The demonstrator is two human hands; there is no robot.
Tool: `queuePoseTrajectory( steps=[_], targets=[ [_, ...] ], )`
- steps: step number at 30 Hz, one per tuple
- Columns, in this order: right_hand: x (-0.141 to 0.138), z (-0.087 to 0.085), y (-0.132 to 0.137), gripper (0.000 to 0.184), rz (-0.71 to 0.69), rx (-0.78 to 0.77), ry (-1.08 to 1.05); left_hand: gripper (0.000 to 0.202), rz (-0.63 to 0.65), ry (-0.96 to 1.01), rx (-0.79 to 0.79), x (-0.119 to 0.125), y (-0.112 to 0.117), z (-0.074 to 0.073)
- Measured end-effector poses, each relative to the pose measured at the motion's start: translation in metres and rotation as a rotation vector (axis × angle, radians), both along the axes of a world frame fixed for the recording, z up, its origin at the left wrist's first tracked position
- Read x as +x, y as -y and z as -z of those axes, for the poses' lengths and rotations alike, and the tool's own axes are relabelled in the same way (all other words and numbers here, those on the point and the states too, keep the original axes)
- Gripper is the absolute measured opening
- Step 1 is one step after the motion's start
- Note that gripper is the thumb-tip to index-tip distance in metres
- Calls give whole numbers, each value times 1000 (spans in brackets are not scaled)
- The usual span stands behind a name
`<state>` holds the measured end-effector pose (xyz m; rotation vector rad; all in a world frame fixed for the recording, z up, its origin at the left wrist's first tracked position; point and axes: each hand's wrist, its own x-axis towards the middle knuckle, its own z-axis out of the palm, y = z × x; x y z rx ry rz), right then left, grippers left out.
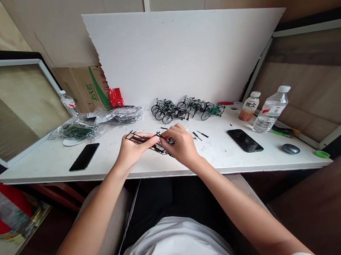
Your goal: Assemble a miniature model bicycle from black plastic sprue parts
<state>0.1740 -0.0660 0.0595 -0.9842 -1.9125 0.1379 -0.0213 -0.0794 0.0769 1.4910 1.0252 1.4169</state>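
Observation:
Above the front part of the white table (121, 163), my left hand (129, 152) is closed on a thin black plastic parts frame (137, 138), which sticks out past the fingers. My right hand (182, 143) pinches at the frame's right end, with thumb and fingertips close to my left thumb. Whether it grips the frame itself or a small piece on it is hidden. Some round, wheel-like black parts show beneath my right fingers. Just behind my hands stand several small model bicycles (173, 113), black with green parts.
Two small screwdrivers (202, 134) lie right of my hands. Phones lie at left (84, 157) and right (245, 140). Clear bags of parts (80, 129) are at back left. A water bottle (271, 110), a drink bottle (249, 106) and a dark mouse (291, 148) stand right. A white board (184, 52) rises behind.

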Motion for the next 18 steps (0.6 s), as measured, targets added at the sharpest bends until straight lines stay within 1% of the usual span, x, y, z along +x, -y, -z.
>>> queuePoseTrajectory(
  steps=[2,5,7,8,10,14,18],
  targets=[
    [1,-3,-2,18,-148,-136,-120,42,45,31,-55,-7,-2,-1],
    [3,-7,-5,35,-374,-413,-285,43,81,57,-128,-16,-5,-4],
    [5,-9,-7,45,-467,-589,-353,43,111,45,-149,-19,-6,-6],
    [7,-9,-8,48,-491,-656,-379,43,126,31,-151,-19,-6,-7],
    [9,-7,-10,46,-504,-739,-443,42,145,3,-146,-18,-4,-9],
    [10,-1,-15,36,-567,-854,-565,38,123,-19,-103,-14,0,-10],
    [8,0,-15,34,-611,-943,-647,39,86,-41,-53,-12,0,-7]
  ],
)
